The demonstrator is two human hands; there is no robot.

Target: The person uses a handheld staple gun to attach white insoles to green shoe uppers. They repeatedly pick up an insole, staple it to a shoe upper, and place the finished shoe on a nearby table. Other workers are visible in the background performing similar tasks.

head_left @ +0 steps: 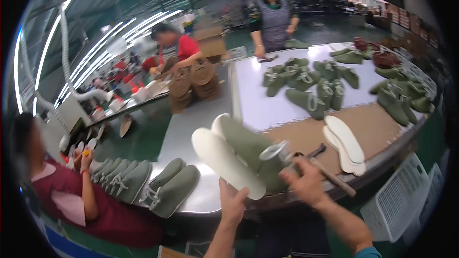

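Note:
My left hand [232, 202] is closed on a long white sole [224, 160], thumb over its near edge. Green lace-up shoes [246, 138] lie against the sole's right side, their pale laces [275, 150] blurred. Whether the sole is fixed to a shoe, I cannot tell. My right hand [308, 182] is just right of the shoes, thumb and fingers apart, nothing visible between them. A hammer [332, 176] with a wooden handle lies behind that hand on the table. Two white insoles [345, 143] overlap on a brown sheet [368, 119] beyond it.
Tied green shoes [306, 76] cover much of the white tabletop [253, 110]. More green shoes [174, 186] line the metal bench [184, 136] at left, beside a person in a maroon apron [100, 210]. Two other people work across the tables. A white plastic crate [399, 198] stands at right.

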